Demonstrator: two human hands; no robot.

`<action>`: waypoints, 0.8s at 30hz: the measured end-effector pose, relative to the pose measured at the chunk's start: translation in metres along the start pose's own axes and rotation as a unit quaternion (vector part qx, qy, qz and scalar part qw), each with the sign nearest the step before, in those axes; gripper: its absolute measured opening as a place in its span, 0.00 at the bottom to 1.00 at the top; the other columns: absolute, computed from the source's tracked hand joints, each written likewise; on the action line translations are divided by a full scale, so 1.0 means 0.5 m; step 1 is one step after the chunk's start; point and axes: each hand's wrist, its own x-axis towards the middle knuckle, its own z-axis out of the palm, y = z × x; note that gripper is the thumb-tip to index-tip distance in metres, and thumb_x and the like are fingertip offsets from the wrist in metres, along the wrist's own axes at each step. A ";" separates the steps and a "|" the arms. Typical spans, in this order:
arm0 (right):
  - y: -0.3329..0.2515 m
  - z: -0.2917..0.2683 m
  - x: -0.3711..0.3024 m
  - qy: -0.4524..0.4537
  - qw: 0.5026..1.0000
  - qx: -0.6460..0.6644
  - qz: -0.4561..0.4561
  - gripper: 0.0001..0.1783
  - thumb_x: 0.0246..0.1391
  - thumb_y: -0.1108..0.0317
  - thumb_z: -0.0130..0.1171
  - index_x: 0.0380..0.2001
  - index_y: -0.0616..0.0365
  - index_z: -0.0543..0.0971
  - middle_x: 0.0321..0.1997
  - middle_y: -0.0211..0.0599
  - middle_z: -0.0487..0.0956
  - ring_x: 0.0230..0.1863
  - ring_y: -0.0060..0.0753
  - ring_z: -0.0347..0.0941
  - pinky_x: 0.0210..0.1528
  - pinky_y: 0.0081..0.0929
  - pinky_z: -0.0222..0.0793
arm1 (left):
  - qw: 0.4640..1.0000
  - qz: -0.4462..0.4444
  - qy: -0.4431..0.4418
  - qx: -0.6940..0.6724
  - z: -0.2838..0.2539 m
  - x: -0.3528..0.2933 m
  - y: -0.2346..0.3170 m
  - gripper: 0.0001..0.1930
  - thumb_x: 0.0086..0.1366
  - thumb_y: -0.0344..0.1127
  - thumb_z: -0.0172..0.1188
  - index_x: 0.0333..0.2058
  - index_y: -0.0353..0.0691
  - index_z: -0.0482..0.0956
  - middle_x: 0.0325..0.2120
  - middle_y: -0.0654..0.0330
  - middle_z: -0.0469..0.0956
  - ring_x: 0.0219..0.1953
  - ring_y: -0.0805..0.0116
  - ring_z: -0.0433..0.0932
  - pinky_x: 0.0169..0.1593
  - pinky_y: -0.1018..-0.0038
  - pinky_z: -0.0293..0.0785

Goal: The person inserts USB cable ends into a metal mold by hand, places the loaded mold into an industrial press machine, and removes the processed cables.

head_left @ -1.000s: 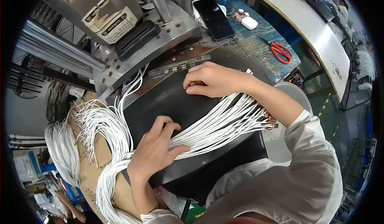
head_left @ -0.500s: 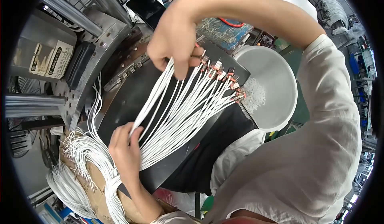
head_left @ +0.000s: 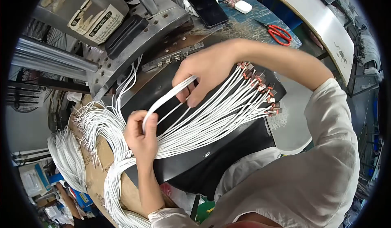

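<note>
White cables (head_left: 168, 96) have bowed, spanning from left grip (head_left: 141, 133) to right grip (head_left: 209, 67).

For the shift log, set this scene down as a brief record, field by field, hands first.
Left hand: thumb and fingers closed around lifted white cables
Right hand: over the same cables' upper stretch; its grip is partly hidden
Remaining cables: fanned across a black surface
Connectors: at the fan's right end
Beyond the hands: clamp-like metal strip, black phone, red-handled tool
Right side: pale round tub, partly under the black surface's edge
</note>
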 end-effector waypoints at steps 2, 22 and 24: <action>0.031 0.020 -0.010 0.076 0.995 0.025 -0.066 0.17 0.63 0.59 0.61 0.46 0.62 0.77 0.31 0.33 0.81 0.28 0.25 0.77 0.31 0.23 0.72 | 0.995 -0.055 0.054 -0.058 -0.002 0.008 -0.006 0.03 0.69 0.27 0.60 0.37 0.34 0.78 0.22 0.67 0.71 0.24 0.80 0.68 0.29 0.83 0.63; 0.099 0.013 0.019 0.366 0.904 -0.216 0.036 0.33 0.64 0.44 0.56 0.59 0.63 0.73 0.58 0.52 0.75 0.55 0.46 0.75 0.56 0.38 0.70 | 0.855 -0.327 -0.272 -0.296 0.116 0.073 0.039 0.10 0.76 0.37 0.53 0.44 0.35 0.75 0.32 0.63 0.77 0.25 0.81 0.68 0.29 0.82 0.62; 0.112 0.043 0.053 0.401 0.859 -0.294 0.124 0.30 0.61 0.51 0.60 0.57 0.62 0.73 0.59 0.50 0.72 0.52 0.50 0.74 0.57 0.41 0.68 | 0.854 -0.310 -0.249 -0.335 0.108 0.064 0.037 0.09 0.75 0.35 0.54 0.47 0.36 0.76 0.34 0.62 0.77 0.26 0.78 0.70 0.32 0.80 0.67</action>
